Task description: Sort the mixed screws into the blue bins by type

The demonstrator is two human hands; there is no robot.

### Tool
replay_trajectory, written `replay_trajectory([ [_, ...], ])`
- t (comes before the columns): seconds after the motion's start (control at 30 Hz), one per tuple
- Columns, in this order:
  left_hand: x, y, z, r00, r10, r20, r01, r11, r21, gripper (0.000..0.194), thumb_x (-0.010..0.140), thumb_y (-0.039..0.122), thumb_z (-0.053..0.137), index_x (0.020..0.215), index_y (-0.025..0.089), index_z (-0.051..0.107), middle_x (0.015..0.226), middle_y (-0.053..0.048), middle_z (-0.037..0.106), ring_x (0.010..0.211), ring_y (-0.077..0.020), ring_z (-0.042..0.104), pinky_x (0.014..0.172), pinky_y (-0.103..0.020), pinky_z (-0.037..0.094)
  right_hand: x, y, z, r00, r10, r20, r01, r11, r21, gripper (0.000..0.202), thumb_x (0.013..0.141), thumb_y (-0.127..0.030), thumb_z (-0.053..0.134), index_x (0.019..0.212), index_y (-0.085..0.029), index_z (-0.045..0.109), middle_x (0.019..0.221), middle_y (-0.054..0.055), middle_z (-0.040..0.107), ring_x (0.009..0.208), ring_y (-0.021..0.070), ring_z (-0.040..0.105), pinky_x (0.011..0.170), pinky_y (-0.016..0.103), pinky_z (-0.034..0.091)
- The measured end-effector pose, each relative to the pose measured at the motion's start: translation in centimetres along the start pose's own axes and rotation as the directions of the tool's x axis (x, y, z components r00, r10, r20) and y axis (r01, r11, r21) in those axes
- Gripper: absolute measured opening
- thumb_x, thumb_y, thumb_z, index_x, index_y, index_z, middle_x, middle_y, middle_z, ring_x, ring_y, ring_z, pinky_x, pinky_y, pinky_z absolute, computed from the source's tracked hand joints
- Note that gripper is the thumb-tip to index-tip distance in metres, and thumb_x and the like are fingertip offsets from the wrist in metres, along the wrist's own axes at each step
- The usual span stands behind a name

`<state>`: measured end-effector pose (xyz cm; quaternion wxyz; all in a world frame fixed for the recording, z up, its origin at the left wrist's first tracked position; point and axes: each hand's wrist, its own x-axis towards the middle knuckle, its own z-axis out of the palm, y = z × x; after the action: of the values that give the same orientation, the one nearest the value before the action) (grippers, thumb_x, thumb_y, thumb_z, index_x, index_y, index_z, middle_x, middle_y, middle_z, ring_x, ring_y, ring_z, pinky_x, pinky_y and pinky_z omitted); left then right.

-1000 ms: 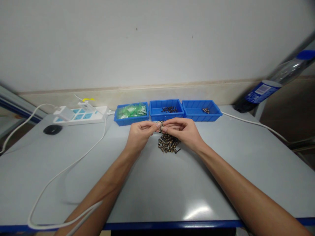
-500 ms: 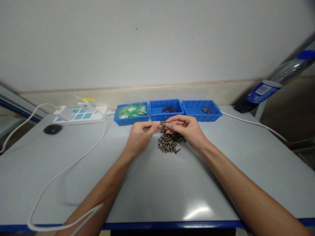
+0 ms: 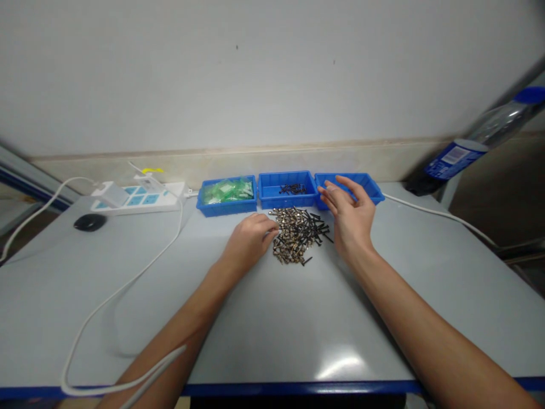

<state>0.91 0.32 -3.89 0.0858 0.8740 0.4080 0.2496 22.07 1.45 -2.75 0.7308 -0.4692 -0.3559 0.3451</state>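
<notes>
A mixed pile of screws (image 3: 293,234), brassy ones on the left and black ones on the right, lies on the table. My left hand (image 3: 251,237) is at the pile's left edge, thumb and fingers pinched together; whatever is between the fingertips is too small to make out. With fingers apart, my right hand (image 3: 352,216) hovers at the front of the right blue bin (image 3: 372,190) and hides much of its inside. I see nothing held in that hand. Behind the pile, the middle blue bin (image 3: 268,196) contains some dark screws (image 3: 293,189).
Left of these stands a blue bin (image 3: 206,209) with green plastic packets (image 3: 230,192). A white power strip (image 3: 166,201), a black mouse (image 3: 89,222) and a white cable (image 3: 123,289) occupy the left side. A bottle (image 3: 457,156) leans at the back right.
My hands have separated. The right one moved from above the pile to the right bin and its fingers spread. My left hand dropped slightly to the pile's edge.
</notes>
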Motion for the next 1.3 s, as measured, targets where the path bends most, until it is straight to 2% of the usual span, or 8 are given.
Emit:
replay_trajectory([
  [0.2,0.4,0.7,0.2,1.000,-0.001,0.029,-0.002,0.996,0.085,0.013,0.096,0.016,0.057,0.089,0.016,0.068,0.092,-0.008,0.069,0.091,-0.0219,0.063,0.088,-0.036,0.051,-0.4,0.1,0.6,0.998,0.006,0.055,-0.006,1.000,-0.002,0.036,0.074,-0.034,0.079,0.105,-0.023,0.064,0.090,0.002,0.077,0.080,0.0195,0.076,0.079,0.035,0.061],
  [0.4,0.4,0.7,-0.2,1.000,0.017,0.024,-0.022,0.972,0.232,0.015,0.099,0.015,0.051,0.090,0.014,0.064,0.092,-0.009,0.068,0.087,-0.0222,0.061,0.081,-0.035,0.051,-1.0,-0.5,0.9,0.992,0.033,0.122,-0.031,0.999,-0.021,0.031,0.073,-0.032,0.078,0.100,-0.023,0.066,0.084,0.001,0.078,0.068,0.0160,0.073,0.067,0.030,0.059],
  [0.57,0.2,0.2,-0.8,0.995,0.046,-0.094,-0.037,0.994,0.100,0.006,0.094,0.012,0.059,0.090,0.016,0.061,0.082,-0.004,0.068,0.079,-0.0187,0.062,0.075,-0.031,0.051,-1.2,-0.7,0.9,0.965,0.057,0.255,-0.029,0.993,-0.111,0.019,0.078,-0.031,0.074,0.093,-0.020,0.069,0.077,0.002,0.076,0.064,0.0151,0.071,0.066,0.030,0.058],
  [0.67,0.4,0.5,-1.3,0.981,-0.001,-0.194,-0.024,0.992,-0.127,0.014,0.087,0.010,0.069,0.094,0.017,0.059,0.081,0.000,0.068,0.073,-0.0138,0.064,0.071,-0.025,0.052,-1.5,-0.7,0.8,0.902,0.086,0.423,0.003,0.979,-0.204,0.018,0.080,-0.032,0.073,0.091,-0.019,0.071,0.073,0.003,0.074,0.062,0.0152,0.069,0.064,0.030,0.055],
  [0.8,0.7,1.3,-2.1,0.961,-0.112,-0.255,0.017,0.937,-0.350,0.025,0.082,0.008,0.073,0.088,0.019,0.051,0.077,0.003,0.068,0.071,-0.0099,0.068,0.068,-0.019,0.052,-1.9,-0.8,0.6,0.767,0.167,0.620,0.046,0.949,-0.313,0.025,0.079,-0.034,0.074,0.099,-0.018,0.075,0.078,0.004,0.075,0.069,0.0167,0.069,0.065,0.030,0.054],
  [0.93,0.8,1.6,-2.4,0.959,-0.167,-0.229,0.045,0.887,-0.459,0.030,0.082,0.010,0.074,0.083,0.020,0.046,0.075,0.003,0.069,0.073,-0.0111,0.070,0.068,-0.019,0.053,-2.0,-1.1,0.6,0.671,0.271,0.690,-0.087,0.953,-0.290,0.026,0.076,-0.036,0.078,0.094,-0.018,0.077,0.080,0.005,0.076,0.072,0.0176,0.070,0.070,0.032,0.055],
  [1.17,0.7,1.4,-2.7,0.978,-0.138,-0.157,0.032,0.841,-0.540,0.021,0.083,0.015,0.074,0.087,0.018,0.054,0.077,0.002,0.068,0.070,-0.0110,0.068,0.069,-0.021,0.055,-1.9,-1.4,0.6,0.659,0.371,0.654,-0.312,0.926,-0.211,0.025,0.064,-0.033,0.087,0.083,-0.020,0.080,0.070,0.003,0.074,0.064,0.0147,0.066,0.070,0.032,0.055],
  [1.3,0.5,0.8,-2.5,0.995,-0.024,-0.098,-0.013,0.932,-0.363,0.009,0.085,0.013,0.070,0.091,0.017,0.064,0.084,-0.001,0.072,0.075,-0.0130,0.067,0.074,-0.024,0.054,-1.5,-1.3,0.6,0.701,0.372,0.609,-0.380,0.917,-0.123,0.025,0.062,-0.034,0.089,0.082,-0.021,0.080,0.074,0.003,0.074,0.064,0.0132,0.063,0.069,0.031,0.053],
])
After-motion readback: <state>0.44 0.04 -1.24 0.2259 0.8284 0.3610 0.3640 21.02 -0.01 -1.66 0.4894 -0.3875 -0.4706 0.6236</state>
